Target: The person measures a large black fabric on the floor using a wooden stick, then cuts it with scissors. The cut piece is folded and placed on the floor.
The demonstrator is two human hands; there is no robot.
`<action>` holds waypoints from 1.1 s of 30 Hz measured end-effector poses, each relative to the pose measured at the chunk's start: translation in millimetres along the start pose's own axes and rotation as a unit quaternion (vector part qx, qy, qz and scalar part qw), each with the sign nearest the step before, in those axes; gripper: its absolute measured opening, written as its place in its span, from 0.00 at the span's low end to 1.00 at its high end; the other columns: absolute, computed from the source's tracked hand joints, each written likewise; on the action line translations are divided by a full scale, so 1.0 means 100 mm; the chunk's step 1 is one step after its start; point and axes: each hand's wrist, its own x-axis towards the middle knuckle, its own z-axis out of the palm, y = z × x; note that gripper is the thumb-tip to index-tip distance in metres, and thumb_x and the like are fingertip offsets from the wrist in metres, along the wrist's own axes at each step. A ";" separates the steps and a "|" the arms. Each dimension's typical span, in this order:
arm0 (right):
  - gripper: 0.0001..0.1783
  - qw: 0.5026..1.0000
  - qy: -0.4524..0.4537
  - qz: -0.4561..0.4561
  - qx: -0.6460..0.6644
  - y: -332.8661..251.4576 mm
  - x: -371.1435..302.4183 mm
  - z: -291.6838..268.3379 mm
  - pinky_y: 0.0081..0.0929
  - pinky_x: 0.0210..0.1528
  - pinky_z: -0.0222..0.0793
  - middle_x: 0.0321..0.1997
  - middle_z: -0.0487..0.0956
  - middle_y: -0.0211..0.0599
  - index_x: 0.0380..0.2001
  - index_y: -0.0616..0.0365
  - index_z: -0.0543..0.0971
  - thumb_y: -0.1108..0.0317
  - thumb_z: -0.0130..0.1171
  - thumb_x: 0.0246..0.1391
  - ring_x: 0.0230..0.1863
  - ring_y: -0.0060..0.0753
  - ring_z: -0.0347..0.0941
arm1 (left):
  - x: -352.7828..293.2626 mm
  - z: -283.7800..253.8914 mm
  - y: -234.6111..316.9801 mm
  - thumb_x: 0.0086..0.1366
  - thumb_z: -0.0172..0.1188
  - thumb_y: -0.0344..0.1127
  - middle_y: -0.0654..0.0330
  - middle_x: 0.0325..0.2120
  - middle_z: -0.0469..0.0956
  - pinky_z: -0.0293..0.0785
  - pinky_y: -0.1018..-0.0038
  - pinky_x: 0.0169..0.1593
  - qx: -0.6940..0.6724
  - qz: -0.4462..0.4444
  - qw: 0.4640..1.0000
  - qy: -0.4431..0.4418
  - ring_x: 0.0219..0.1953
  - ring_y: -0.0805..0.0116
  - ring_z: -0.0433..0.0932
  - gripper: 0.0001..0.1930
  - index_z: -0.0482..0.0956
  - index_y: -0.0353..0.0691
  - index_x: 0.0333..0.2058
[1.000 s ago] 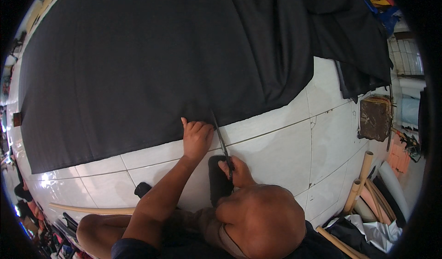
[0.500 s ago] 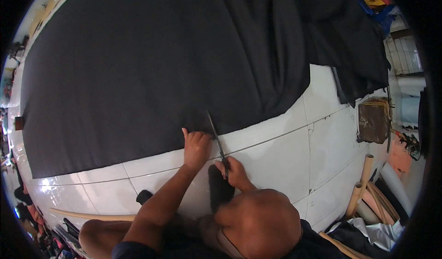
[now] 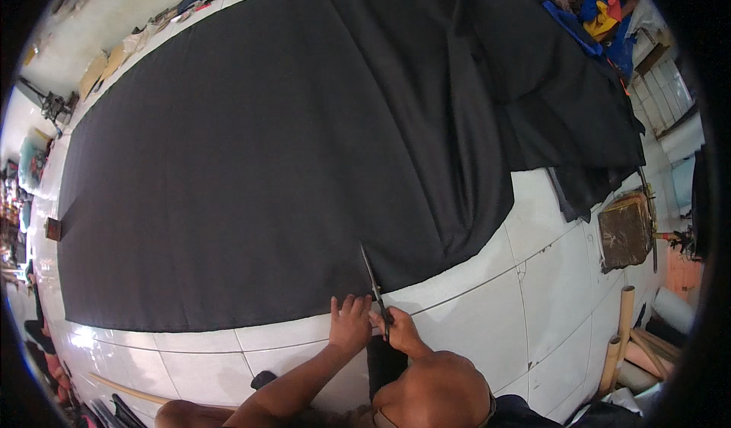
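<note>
Black cloth lay across the tiled floor, looking soft, floppy, easily rumpled; its near edge seemed the best hold. Left hand rested there, spread and unclenched; right hand clutched the scissors!

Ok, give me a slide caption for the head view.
Right hand holding scissors at the edge of black cloth spread on white floor tiles, left hand alongside.

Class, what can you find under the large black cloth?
White floor tiles run up to the near edge of the black cloth, so it seems spread over them. What lies beneath its middle is covered. One scissors blade shows on top; any second blade underneath is hidden.
</note>
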 end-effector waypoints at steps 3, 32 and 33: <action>0.26 0.999 0.009 -0.028 0.026 0.13 0.03 0.04 0.28 0.27 0.65 0.22 0.75 0.34 0.28 0.61 0.76 0.45 0.62 0.61 0.23 0.27 0.70 | 0.02 -0.02 0.00 0.59 0.58 0.38 0.55 0.55 0.68 0.52 0.38 0.68 -0.005 0.009 1.000 -0.016 0.65 0.54 0.63 0.32 0.66 0.40 0.63; 0.32 0.999 0.008 -0.012 0.035 -0.64 0.91 -0.01 0.29 0.21 0.65 0.15 0.71 0.32 0.20 0.57 0.72 0.37 0.61 0.58 0.17 0.26 0.69 | 0.02 -0.06 -0.02 0.59 0.59 0.38 0.49 0.59 0.64 0.50 0.34 0.67 0.004 0.028 0.998 -0.061 0.65 0.47 0.60 0.34 0.63 0.34 0.63; 0.32 0.999 0.016 -0.030 0.023 -0.62 0.91 0.00 0.28 0.21 0.65 0.15 0.71 0.31 0.20 0.57 0.72 0.37 0.61 0.58 0.17 0.26 0.69 | 0.03 -0.07 -0.02 0.59 0.58 0.39 0.49 0.59 0.64 0.50 0.34 0.67 0.006 0.027 0.997 -0.069 0.66 0.47 0.60 0.34 0.63 0.34 0.64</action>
